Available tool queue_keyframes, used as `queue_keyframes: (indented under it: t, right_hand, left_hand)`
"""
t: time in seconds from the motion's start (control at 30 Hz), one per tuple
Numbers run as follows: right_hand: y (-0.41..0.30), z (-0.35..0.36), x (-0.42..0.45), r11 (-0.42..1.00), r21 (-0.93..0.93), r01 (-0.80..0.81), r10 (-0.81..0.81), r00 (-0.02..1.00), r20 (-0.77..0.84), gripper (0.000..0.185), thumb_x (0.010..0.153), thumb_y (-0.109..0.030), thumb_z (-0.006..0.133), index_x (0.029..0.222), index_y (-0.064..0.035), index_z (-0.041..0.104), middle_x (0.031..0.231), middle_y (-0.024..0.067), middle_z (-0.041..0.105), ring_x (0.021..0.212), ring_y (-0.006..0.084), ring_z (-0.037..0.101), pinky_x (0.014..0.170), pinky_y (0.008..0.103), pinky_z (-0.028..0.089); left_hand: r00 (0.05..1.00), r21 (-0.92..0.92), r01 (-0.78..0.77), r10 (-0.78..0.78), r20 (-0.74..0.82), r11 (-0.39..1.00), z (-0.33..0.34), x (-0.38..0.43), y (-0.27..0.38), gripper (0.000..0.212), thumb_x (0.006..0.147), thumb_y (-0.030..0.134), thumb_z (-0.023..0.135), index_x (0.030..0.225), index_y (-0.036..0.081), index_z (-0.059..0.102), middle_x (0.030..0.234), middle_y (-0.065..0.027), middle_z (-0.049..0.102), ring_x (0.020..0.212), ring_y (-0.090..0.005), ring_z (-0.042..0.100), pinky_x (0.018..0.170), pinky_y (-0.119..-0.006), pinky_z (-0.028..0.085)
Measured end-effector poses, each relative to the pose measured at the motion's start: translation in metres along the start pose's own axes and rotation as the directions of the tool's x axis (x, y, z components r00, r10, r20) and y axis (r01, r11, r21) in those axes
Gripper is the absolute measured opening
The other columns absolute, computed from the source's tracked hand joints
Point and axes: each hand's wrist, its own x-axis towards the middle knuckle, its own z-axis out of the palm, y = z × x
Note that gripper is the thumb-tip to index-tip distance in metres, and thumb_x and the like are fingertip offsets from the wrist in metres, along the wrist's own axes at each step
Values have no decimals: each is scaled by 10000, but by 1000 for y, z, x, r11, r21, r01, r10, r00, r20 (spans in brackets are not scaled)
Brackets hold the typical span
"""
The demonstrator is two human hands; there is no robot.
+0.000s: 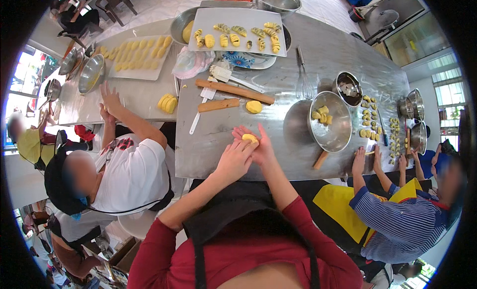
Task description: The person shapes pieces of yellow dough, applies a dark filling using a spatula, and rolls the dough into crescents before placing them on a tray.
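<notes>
A small flattened piece of yellow dough [250, 138] lies between my two hands, above the steel table [208, 154]. My right hand [264, 147] supports it on the palm, thumb raised. Across it rest the fingers of my left hand [235, 158], which hide part of the dough. Beyond my hands, a round yellow dough lump [254, 106] sits beside a short wooden rolling pin [218, 105] and a longer one [234, 91]. To the right, a steel bowl [329, 136] holds several dough pieces [322, 115].
A white tray [238, 18] of striped dough pieces stands on bowls at the back. A whisk [303, 78], white spatulas [199, 112] and a bowl with dark contents [348, 89] lie around. Co-workers handle dough at left and right; small rolls [369, 117] and a knife [384, 130] are at right.
</notes>
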Motion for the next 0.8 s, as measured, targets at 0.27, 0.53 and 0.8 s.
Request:
queue_keyframes:
  t: [0.27,0.53,0.8]
  right_hand:
    - [5,25,-21,991,-112,75,-66,994,86,424,921,-284,447,1207,29,432,1166,156,516,1070,242,503,924,361,415]
    - [15,30,-39,875,-446,189,-191,981,41,570,915,-430,390,1351,-80,275,1202,132,465,1107,260,464,973,395,346]
    - [10,5,-44,999,-44,-12,19,984,176,801,839,-626,344,1355,-23,239,1346,259,300,1232,375,334,1034,456,262]
  left_hand:
    - [911,-436,324,-401,-94,840,-31,21,-15,324,770,128,622,1070,31,546,961,-132,580,898,-305,549,817,-364,437]
    - [966,-355,257,-254,54,899,-11,9,-4,388,751,76,633,1125,38,535,967,-131,584,864,-262,570,766,-340,459]
    - [925,-516,380,-319,205,768,-8,4,25,502,711,12,666,1182,40,494,986,-105,609,864,-190,593,764,-302,469]
